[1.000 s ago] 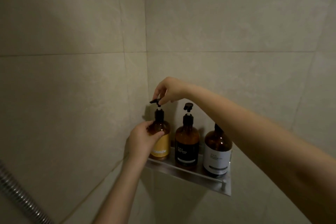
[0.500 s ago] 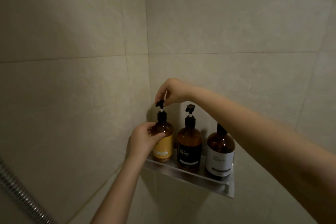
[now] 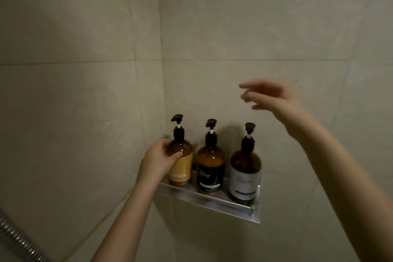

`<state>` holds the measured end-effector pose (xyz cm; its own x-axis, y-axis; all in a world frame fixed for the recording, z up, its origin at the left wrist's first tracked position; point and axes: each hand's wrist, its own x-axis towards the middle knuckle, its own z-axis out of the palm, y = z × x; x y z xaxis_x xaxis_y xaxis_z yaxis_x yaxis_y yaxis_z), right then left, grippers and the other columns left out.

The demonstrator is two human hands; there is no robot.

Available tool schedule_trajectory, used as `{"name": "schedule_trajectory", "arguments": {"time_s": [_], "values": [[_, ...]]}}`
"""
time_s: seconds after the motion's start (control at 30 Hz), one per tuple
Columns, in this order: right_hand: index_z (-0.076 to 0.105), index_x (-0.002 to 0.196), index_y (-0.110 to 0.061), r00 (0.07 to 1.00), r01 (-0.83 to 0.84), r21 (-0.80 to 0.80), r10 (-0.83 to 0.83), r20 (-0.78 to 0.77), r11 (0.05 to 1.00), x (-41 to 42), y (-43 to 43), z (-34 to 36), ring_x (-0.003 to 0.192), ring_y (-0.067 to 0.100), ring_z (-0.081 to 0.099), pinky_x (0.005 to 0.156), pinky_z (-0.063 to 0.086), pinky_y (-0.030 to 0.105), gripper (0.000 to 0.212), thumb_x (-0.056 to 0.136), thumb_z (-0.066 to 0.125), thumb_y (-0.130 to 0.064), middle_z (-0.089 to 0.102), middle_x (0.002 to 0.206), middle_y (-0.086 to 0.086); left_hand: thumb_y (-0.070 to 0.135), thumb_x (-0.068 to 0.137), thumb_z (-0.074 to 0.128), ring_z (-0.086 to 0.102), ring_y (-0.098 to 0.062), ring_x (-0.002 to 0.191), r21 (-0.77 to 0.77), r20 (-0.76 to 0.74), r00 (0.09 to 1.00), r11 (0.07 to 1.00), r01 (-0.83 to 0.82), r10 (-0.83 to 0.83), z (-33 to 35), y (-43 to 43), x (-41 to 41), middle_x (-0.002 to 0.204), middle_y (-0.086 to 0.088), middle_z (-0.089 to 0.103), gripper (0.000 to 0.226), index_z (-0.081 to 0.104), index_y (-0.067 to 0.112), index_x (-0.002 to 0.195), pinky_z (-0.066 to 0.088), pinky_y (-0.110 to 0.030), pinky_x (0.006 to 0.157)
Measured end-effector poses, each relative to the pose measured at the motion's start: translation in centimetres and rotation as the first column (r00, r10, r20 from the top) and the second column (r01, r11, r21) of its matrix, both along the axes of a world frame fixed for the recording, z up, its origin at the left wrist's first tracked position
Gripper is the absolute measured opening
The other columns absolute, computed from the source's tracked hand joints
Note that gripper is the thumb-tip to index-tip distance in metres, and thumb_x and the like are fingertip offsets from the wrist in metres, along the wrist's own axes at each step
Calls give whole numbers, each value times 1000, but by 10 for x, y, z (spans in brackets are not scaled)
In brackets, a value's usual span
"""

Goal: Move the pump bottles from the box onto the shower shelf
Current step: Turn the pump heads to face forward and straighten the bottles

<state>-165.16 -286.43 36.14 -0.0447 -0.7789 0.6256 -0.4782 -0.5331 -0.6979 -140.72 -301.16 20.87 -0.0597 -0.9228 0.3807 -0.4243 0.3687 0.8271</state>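
Observation:
Three amber pump bottles stand upright in a row on the metal corner shelf (image 3: 214,200). The yellow-label bottle (image 3: 183,162) is at the left, the black-label bottle (image 3: 210,168) in the middle, the white-label bottle (image 3: 245,173) at the right. My left hand (image 3: 159,158) wraps around the shoulder of the yellow-label bottle. My right hand (image 3: 274,100) hangs in the air above and right of the bottles, blurred, fingers spread and holding nothing. The box is out of view.
Beige tiled walls meet in a corner behind the shelf. A ribbed metal shower hose (image 3: 19,240) crosses the lower left corner.
My right hand has let go of the yellow-label bottle's pump head and swung up and to the right. My left hand stays on that bottle.

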Motion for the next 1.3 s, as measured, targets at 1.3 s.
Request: {"name": "schedule_trajectory", "arguments": {"time_s": [1.3], "values": [[47,126,-35,962,220,352,-262,76,910,-19,1,-184,104,11,58,76,54,24,78,62,84,-10,58,112,-12,30,75,74,57,-19,100,320,-298,947,923,213,-116,28,14,1,110,-5,64,45,62,13,116,47,-27,66]]}}
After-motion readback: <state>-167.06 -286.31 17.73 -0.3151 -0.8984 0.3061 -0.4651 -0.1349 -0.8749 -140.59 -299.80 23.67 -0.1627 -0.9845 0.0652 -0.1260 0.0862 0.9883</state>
